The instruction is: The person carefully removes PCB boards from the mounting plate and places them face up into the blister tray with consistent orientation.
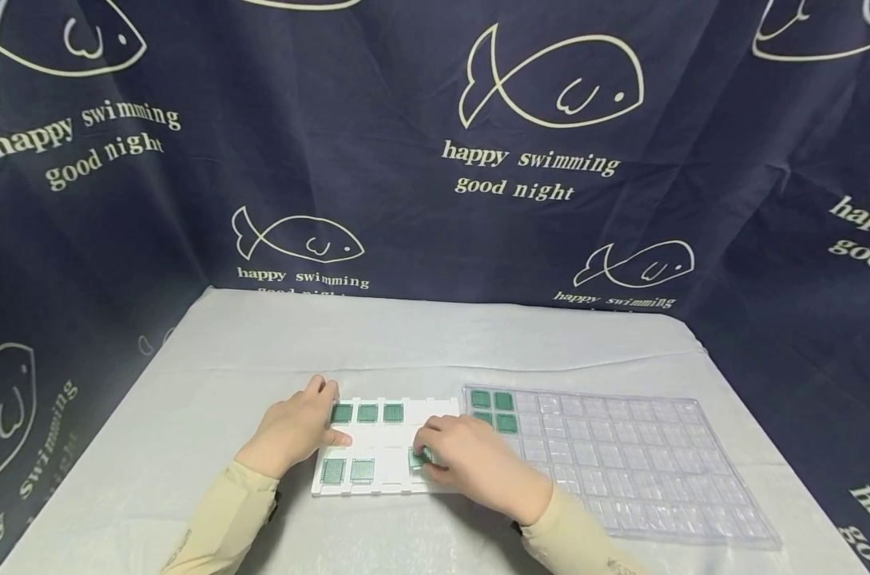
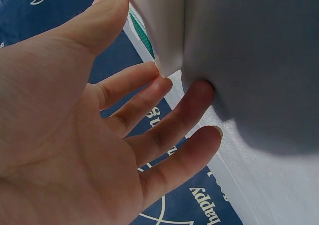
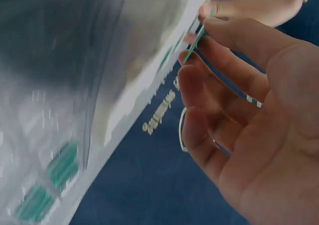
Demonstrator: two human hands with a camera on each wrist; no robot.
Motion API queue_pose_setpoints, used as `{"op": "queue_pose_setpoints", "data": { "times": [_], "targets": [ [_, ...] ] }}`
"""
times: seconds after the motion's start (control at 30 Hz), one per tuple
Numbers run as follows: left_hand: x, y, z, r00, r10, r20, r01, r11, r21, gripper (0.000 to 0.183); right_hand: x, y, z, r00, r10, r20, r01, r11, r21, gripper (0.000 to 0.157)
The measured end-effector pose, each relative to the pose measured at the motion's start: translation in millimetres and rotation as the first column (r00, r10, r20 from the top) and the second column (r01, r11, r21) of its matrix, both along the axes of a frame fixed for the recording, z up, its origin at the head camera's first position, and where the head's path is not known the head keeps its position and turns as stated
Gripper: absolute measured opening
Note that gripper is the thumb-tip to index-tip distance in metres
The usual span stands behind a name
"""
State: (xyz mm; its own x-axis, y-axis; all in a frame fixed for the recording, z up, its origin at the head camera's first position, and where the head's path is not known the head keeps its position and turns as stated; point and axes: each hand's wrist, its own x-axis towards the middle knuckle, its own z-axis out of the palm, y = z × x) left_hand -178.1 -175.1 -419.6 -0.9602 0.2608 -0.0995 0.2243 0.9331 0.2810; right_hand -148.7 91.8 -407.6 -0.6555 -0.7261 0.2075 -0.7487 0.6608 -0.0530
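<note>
A white tray [image 1: 377, 435] lies on the table with small green square circuit boards in it: three in the back row, such as the middle board [image 1: 367, 413], and two at the front left, one being this board [image 1: 363, 470]. My left hand [image 1: 291, 427] grips the tray's left end, thumb on top, fingers at the far left corner. In the left wrist view those fingers [image 2: 184, 105] reach to the tray's edge. My right hand [image 1: 478, 463] pinches another green board [image 1: 418, 458] over the front row; the right wrist view shows this thin board [image 3: 197, 40] edge-on between thumb and fingertips.
To the right is a clear plastic tray [image 1: 614, 459] with many compartments. Several green boards [image 1: 506, 423] sit in its far left corner. The right forearm [image 1: 571, 535] overlaps its near left part. A dark blue printed cloth [image 1: 406, 144] hangs behind the table.
</note>
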Motion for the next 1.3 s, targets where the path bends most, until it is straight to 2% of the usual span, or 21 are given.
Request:
{"op": "queue_pose_setpoints", "data": {
  "times": [0.27,0.5,0.73,0.87,1.1,1.3],
  "targets": [
    [-0.9,0.3,-0.5,1.0,0.002,0.011,-0.002,1.0,-0.01,0.064,-6.7,17.1,13.9,0.996,-0.033,0.079,0.035,0.999,-0.019,0.017],
    [-0.4,-0.3,-3.1,1.0,-0.002,0.011,0.002,1.0,-0.003,0.065,-13.5,35.4,18.0,0.996,-0.085,0.019,0.086,0.994,-0.069,0.021],
    [1.0,-0.9,-0.9,1.0,0.006,0.013,-0.006,1.0,-0.01,0.064,-16.4,44.0,19.1,0.993,-0.115,0.033,0.117,0.991,-0.062,0.02],
    [-1.2,2.0,1.2,1.0,-0.006,0.005,0.006,1.0,-0.006,0.067,-17.4,48.9,16.8,0.992,-0.125,0.029,0.127,0.99,-0.063,0.019],
    [-2.5,2.9,2.4,1.0,0.005,0.013,-0.004,1.0,-0.024,0.069,-22.2,66.7,3.5,0.986,-0.164,-0.034,0.163,0.986,-0.031,0.021],
    [-1.4,1.0,1.3,1.0,0.01,0.024,-0.01,0.999,-0.031,0.072,-20.4,75.6,-7.8,0.982,-0.19,-0.006,0.19,0.982,-0.02,0.021]
  ]
}}
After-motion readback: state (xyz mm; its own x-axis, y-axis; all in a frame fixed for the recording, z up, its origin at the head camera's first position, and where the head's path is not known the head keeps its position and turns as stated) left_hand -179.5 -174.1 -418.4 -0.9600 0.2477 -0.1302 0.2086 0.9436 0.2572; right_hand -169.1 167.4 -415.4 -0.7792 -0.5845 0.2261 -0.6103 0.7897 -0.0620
